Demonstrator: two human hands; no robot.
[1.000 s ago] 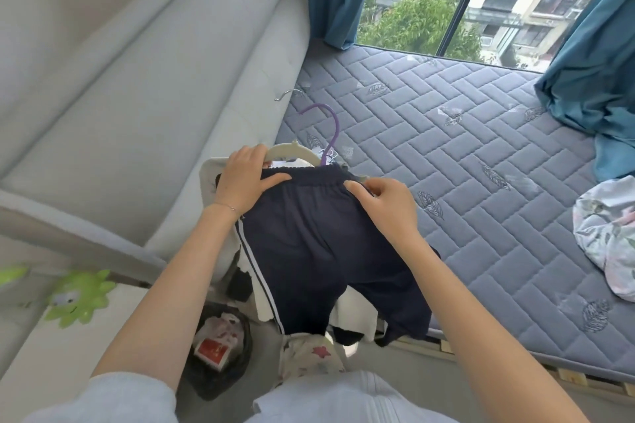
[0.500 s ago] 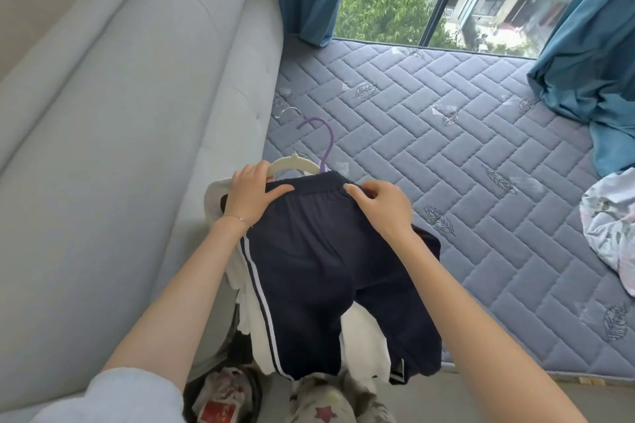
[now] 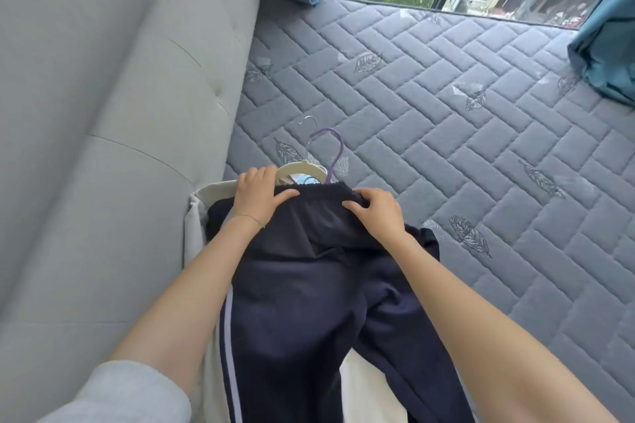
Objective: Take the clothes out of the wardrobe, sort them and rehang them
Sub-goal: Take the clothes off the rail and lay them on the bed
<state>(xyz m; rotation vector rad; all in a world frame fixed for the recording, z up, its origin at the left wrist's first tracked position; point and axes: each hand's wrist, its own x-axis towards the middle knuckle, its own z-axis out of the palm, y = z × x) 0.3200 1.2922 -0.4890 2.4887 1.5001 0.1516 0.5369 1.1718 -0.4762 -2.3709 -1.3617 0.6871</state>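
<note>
Two hands hold the trousers (image 3: pixel 309 292) by the waistband, unchanged from a second ago: left hand (image 3: pixel 259 197) fingers curl over its edge, right hand (image 3: pixel 379 216) fingers pinch it. Trousers lie over hangers (image 3: pixel 302 169) at the mattress (image 3: pixel 446 113) edge; sorting judged unfinished.

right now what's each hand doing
left hand: gripping the waistband of the navy trousers
right hand: gripping the same waistband

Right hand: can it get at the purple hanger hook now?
Probably yes. The purple hanger hook sticks out uncovered over the mattress, past the waistband of the navy trousers, nothing over it; the right hand grips that waistband close by.
</note>
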